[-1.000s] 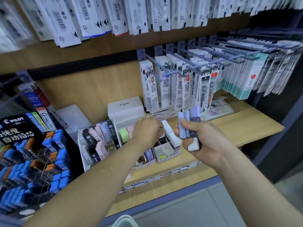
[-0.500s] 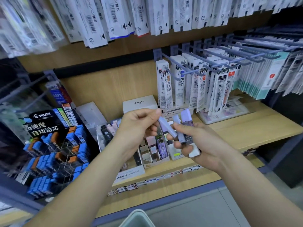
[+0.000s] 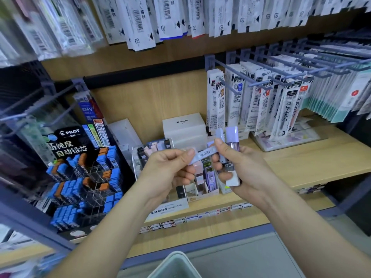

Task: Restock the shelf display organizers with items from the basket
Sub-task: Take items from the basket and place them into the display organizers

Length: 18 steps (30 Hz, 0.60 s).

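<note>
The left hand's (image 3: 170,169) thumb and forefinger pinch the left end of a lilac case (image 3: 206,152) with a barcode strip, and its other fingers curl beneath. The right hand's (image 3: 247,167) thumb lies on the case's other end, so the case spans the two hands at the middle of the frame. The right fingers are wrapped round a bundle (image 3: 231,137) of similar lilac cases. Their tops stick up above the thumb, and the palm covers too much to count them. Behind the hands, on the shelf (image 3: 321,157), stands a divided organizer (image 3: 200,194) with pink and purple stock. The hands hide most of its compartments, so how full it is cannot be judged. To its left is a lead rack (image 3: 84,177) with blue and orange boxes, blurred toward the frame's edge. A white box (image 3: 184,127) sits at the back, and refill packs (image 3: 261,101) hang at the upper right. Only the basket's (image 3: 176,257) pale rim shows at the lower edge, so its contents are out of sight.
</note>
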Each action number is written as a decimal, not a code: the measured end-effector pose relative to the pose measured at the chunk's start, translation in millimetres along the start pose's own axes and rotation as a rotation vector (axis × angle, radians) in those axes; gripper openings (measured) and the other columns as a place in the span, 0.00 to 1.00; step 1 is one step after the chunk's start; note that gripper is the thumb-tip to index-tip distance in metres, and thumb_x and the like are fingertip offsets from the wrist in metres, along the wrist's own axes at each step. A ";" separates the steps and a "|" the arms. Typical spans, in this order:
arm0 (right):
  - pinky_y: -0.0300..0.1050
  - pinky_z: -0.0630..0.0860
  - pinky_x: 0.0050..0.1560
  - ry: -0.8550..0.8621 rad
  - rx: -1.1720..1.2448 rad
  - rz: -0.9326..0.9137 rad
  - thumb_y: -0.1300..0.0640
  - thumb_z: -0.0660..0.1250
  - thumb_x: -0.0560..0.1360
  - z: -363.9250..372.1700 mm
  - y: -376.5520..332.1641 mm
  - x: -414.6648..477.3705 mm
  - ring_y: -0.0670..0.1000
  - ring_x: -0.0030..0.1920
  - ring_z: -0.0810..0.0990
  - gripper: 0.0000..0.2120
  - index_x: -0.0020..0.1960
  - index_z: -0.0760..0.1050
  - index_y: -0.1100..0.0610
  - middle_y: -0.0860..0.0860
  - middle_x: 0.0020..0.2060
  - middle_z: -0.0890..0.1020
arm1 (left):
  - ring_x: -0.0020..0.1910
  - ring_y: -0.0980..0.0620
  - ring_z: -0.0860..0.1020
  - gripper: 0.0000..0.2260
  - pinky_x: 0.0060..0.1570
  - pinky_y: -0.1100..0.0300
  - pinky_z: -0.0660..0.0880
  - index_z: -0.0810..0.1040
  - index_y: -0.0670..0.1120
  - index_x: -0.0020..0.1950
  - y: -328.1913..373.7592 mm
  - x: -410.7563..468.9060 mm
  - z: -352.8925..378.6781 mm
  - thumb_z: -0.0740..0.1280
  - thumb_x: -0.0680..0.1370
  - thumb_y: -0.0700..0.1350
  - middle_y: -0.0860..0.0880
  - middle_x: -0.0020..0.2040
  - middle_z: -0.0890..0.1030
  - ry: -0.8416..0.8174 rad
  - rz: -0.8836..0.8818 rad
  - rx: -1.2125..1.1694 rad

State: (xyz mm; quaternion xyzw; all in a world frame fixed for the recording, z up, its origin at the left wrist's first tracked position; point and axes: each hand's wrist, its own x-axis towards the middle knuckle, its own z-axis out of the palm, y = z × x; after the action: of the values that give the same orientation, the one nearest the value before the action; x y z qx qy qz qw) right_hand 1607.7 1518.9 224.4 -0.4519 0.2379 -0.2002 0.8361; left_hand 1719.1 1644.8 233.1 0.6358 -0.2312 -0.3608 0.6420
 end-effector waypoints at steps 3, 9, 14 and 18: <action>0.35 0.64 0.20 0.023 -0.001 -0.016 0.50 0.73 0.65 2.5 2.6 2.5 0.47 0.27 0.70 0.20 0.50 0.75 0.62 0.52 0.29 0.75 | 0.29 0.50 0.81 0.10 0.30 0.63 0.79 0.80 0.42 0.42 -2.3 -4.0 -2.1 0.70 0.68 0.47 0.41 0.35 0.82 -0.124 -0.037 0.070; 0.36 0.63 0.21 0.016 -0.105 0.001 0.50 0.73 0.69 4.6 7.0 2.2 0.46 0.26 0.68 0.11 0.38 0.79 0.59 0.50 0.27 0.73 | 0.35 0.46 0.82 0.14 0.38 0.59 0.79 0.78 0.46 0.55 -7.5 -7.8 1.7 0.72 0.71 0.41 0.42 0.40 0.84 -0.139 0.025 0.168; 0.36 0.62 0.21 0.011 -0.246 0.035 0.49 0.70 0.74 7.3 11.1 3.3 0.46 0.23 0.66 0.13 0.48 0.78 0.60 0.49 0.25 0.72 | 0.36 0.43 0.84 0.22 0.39 0.57 0.81 0.74 0.57 0.64 1.2 -14.3 -11.2 0.67 0.77 0.34 0.45 0.36 0.79 -0.146 0.116 0.346; 0.36 0.60 0.20 0.042 -0.185 0.059 0.48 0.66 0.77 3.6 1.4 7.6 0.45 0.22 0.64 0.12 0.49 0.78 0.58 0.49 0.24 0.69 | 0.38 0.45 0.84 0.16 0.41 0.54 0.82 0.74 0.52 0.60 12.6 -8.4 -50.7 0.67 0.77 0.36 0.43 0.39 0.84 0.126 0.166 0.260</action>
State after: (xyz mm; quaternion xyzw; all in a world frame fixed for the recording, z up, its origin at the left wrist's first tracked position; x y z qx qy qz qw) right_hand 1616.1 1517.8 223.4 -0.5155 0.2860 -0.1619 0.7914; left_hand 1754.2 1683.2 242.6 0.7137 -0.2871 -0.2330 0.5949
